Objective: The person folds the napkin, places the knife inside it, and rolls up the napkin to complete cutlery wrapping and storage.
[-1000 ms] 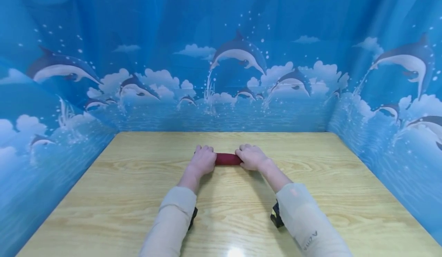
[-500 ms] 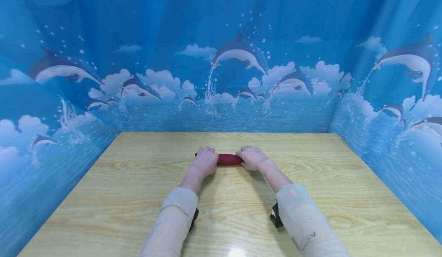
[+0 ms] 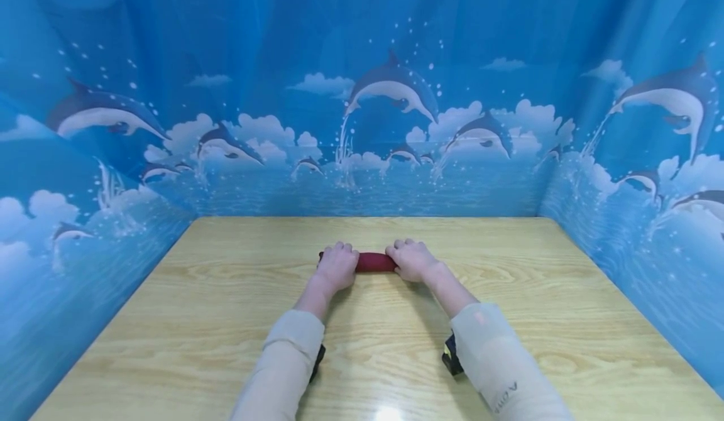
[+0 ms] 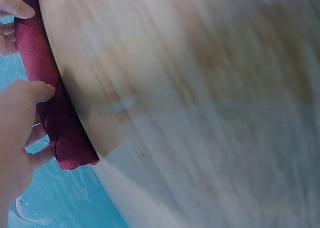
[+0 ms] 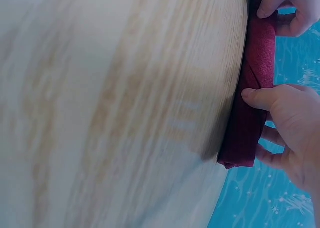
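Observation:
A dark red cloth (image 3: 376,262), rolled into a tube, lies crosswise on the wooden table. My left hand (image 3: 338,266) grips its left end, and my right hand (image 3: 413,261) holds the right end, leaving a short middle stretch bare between them. In the left wrist view the left thumb presses the near side of the cloth roll (image 4: 37,57) while the fingers reach round the far side. The right wrist view shows the same hold, with the right thumb on the cloth (image 5: 260,55) and fingers behind it. Loose folded edges show at both ends of the roll.
The light wood-grain table (image 3: 373,339) spreads around the hands. Blue curtains (image 3: 362,182) printed with dolphins and clouds stand along its back and both sides. A dark wrist device (image 3: 452,355) sits beneath the right sleeve.
Fingers of the left hand have shifted slightly to the right over the roll's end. The right hand and the cloth look nearly the same.

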Tool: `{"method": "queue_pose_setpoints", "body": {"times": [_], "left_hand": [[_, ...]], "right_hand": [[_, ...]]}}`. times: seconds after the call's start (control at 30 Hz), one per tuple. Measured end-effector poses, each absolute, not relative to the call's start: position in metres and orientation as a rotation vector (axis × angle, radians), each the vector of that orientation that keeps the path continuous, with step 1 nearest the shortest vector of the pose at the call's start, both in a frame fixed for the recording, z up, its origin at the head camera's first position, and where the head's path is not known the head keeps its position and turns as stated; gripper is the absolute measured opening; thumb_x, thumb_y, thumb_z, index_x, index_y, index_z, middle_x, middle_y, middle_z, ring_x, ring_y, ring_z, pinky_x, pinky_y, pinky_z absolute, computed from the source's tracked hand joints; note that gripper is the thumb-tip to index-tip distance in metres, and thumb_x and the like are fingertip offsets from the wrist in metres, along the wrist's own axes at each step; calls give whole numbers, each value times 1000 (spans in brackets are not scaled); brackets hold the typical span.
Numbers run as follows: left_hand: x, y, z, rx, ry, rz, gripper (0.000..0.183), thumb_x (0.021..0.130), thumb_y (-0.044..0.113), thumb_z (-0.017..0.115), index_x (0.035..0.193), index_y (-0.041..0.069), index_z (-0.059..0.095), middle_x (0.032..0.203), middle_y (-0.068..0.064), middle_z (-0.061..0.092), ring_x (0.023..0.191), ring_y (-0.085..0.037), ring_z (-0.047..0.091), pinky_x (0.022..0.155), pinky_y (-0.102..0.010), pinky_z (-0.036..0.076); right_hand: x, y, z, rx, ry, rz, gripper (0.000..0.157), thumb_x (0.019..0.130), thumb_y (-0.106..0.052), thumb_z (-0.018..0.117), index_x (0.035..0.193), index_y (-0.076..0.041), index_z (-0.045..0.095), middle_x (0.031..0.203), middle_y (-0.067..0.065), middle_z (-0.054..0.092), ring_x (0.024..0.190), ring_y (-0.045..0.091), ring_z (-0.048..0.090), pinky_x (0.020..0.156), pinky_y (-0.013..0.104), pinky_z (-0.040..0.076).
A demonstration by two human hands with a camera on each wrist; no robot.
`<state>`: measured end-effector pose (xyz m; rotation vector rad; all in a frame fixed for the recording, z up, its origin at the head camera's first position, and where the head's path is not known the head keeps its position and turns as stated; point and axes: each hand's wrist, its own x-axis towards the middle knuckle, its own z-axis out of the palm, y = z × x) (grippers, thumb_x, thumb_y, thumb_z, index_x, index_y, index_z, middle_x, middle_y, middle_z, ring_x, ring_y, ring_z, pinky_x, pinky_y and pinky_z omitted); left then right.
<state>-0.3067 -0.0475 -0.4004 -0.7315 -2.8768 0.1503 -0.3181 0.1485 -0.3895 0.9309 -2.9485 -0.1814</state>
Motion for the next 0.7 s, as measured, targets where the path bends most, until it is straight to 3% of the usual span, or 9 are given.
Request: {"method": "queue_pose_setpoints", "body": {"times": [0.17, 0.43, 0.7], "left_hand": [[-308, -48, -399, -737, -2902, 141, 28, 79, 9, 63, 107, 5, 60, 100, -10, 57, 95, -26, 52, 80, -44, 45], [-309, -49, -395, -760, -2870, 151, 38, 81, 14, 64, 117, 9, 53, 106, -11, 56, 100, -27, 53, 84, -46, 43], [-312, -66, -384, -686, -2981, 3, 54, 91, 37, 56, 135, 7, 44, 129, -16, 50, 120, -33, 45, 99, -52, 32]], "right_hand": [[-317, 149, -391, 896, -2966, -165, 33, 87, -19, 63, 117, -9, 53, 109, 12, 53, 103, 31, 50, 80, 51, 43], [-318, 153, -390, 861, -2949, -153, 37, 86, -27, 65, 116, -9, 53, 106, 12, 51, 100, 29, 49, 77, 48, 43], [-317, 170, -378, 843, -2981, -38, 54, 88, -39, 60, 129, -6, 50, 120, 15, 52, 111, 33, 48, 88, 53, 39]]}}
